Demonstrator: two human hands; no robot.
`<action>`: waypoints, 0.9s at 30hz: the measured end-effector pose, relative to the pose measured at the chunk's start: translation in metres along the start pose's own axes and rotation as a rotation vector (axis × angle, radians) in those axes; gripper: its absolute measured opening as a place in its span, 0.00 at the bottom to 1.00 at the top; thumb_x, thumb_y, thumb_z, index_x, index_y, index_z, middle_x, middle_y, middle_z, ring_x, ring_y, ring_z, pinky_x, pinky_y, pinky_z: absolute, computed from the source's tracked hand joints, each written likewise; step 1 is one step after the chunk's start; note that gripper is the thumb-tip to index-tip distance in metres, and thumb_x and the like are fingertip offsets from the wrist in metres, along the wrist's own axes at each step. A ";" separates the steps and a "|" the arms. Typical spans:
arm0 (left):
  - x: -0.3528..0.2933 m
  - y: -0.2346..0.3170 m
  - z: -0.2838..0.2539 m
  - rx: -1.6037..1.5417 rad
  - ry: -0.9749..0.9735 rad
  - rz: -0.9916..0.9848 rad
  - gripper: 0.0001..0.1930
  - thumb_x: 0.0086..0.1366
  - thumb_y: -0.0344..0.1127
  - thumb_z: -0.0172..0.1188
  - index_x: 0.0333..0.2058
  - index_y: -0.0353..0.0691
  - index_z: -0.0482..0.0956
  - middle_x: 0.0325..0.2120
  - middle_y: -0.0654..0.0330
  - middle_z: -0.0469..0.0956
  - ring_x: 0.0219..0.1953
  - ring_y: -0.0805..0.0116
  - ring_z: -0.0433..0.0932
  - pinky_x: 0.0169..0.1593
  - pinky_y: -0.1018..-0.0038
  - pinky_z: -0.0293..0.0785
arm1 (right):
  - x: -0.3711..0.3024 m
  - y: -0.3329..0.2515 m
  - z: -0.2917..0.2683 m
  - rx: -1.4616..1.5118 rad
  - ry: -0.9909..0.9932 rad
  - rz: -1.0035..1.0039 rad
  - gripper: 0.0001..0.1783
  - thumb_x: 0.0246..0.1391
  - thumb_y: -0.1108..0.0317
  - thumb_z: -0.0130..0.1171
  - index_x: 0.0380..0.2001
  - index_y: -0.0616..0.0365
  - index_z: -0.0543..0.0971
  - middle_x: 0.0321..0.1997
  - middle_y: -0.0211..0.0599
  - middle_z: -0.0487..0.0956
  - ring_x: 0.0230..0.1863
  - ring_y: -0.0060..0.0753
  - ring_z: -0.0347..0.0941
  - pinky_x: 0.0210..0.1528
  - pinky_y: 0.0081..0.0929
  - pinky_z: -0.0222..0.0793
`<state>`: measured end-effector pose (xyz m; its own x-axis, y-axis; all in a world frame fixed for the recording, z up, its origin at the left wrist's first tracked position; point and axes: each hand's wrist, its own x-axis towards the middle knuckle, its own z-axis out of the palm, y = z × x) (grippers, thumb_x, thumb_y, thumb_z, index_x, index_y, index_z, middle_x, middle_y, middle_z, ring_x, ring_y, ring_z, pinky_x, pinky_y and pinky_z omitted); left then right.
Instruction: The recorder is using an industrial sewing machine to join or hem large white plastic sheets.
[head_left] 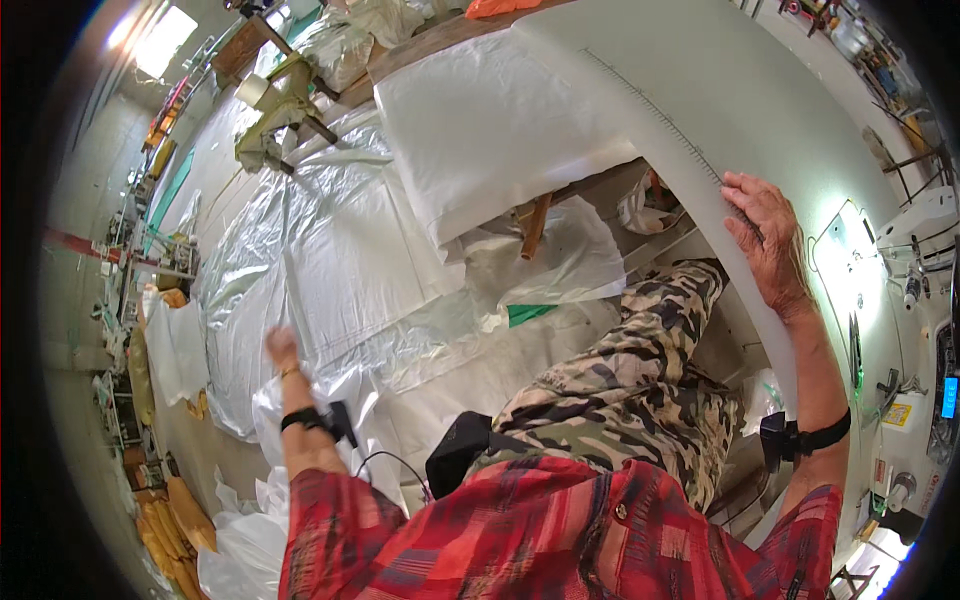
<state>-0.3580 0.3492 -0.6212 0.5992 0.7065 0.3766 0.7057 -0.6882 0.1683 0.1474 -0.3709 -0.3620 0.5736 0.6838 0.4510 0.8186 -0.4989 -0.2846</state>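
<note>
Head view: the right hand (pixel 765 240) lies flat, fingers spread, pressing on the near edge of a white fabric sheet (pixel 720 90) that runs far across the sewing table (pixel 850 250). The left hand (pixel 282 347) reaches low to the left toward clear plastic sheeting (pixel 300 250) on the floor; its grip cannot be made out.

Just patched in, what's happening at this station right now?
A seated person in a red plaid shirt is working with white fabric at a sewing station. The right hand lies flat on the edge of a long white sheet on the table, near a stitched line. The left hand reaches down toward white and clear plastic sheeting on the floor; whether it grips any is unclear. A sewing machine sits at the right.
</note>
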 end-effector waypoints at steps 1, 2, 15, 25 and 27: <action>0.025 0.052 0.042 0.011 0.018 -0.014 0.10 0.62 0.46 0.61 0.32 0.48 0.82 0.32 0.62 0.80 0.44 0.59 0.78 0.50 0.62 0.73 | 0.003 -0.007 0.003 -0.006 -0.016 -0.002 0.17 0.55 0.67 0.60 0.48 0.60 0.78 0.57 0.36 0.76 0.62 0.42 0.67 0.65 0.39 0.59; 0.039 0.062 0.050 0.026 0.033 -0.008 0.10 0.62 0.46 0.61 0.32 0.48 0.82 0.32 0.62 0.80 0.44 0.59 0.78 0.49 0.61 0.73 | 0.001 -0.004 0.002 -0.019 -0.019 0.001 0.17 0.55 0.67 0.60 0.48 0.60 0.78 0.57 0.36 0.76 0.62 0.43 0.67 0.65 0.39 0.60; 0.077 0.451 0.102 -0.061 -0.298 0.501 0.23 0.55 0.44 0.67 0.47 0.42 0.75 0.49 0.59 0.74 0.54 0.55 0.70 0.57 0.57 0.65 | 0.001 -0.009 -0.004 -0.083 -0.085 0.100 0.19 0.55 0.66 0.59 0.49 0.61 0.77 0.58 0.37 0.75 0.61 0.44 0.66 0.64 0.40 0.60; 0.102 0.450 0.104 -0.282 -0.444 0.388 0.14 0.53 0.41 0.68 0.36 0.43 0.79 0.44 0.61 0.75 0.51 0.56 0.71 0.52 0.60 0.67 | -0.001 -0.008 -0.006 -0.102 -0.095 0.117 0.19 0.57 0.64 0.58 0.50 0.59 0.77 0.59 0.37 0.75 0.61 0.45 0.67 0.63 0.41 0.61; 0.104 0.451 0.108 -0.219 -0.374 0.489 0.12 0.54 0.39 0.66 0.36 0.42 0.79 0.41 0.60 0.77 0.49 0.57 0.73 0.51 0.60 0.69 | 0.000 -0.008 -0.004 -0.112 -0.096 0.120 0.19 0.57 0.64 0.58 0.50 0.59 0.77 0.59 0.37 0.74 0.61 0.45 0.67 0.63 0.41 0.61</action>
<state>0.0632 0.1303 -0.6046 0.9505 0.2862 0.1206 0.2491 -0.9345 0.2543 0.1410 -0.3695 -0.3561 0.6715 0.6610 0.3349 0.7387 -0.6325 -0.2330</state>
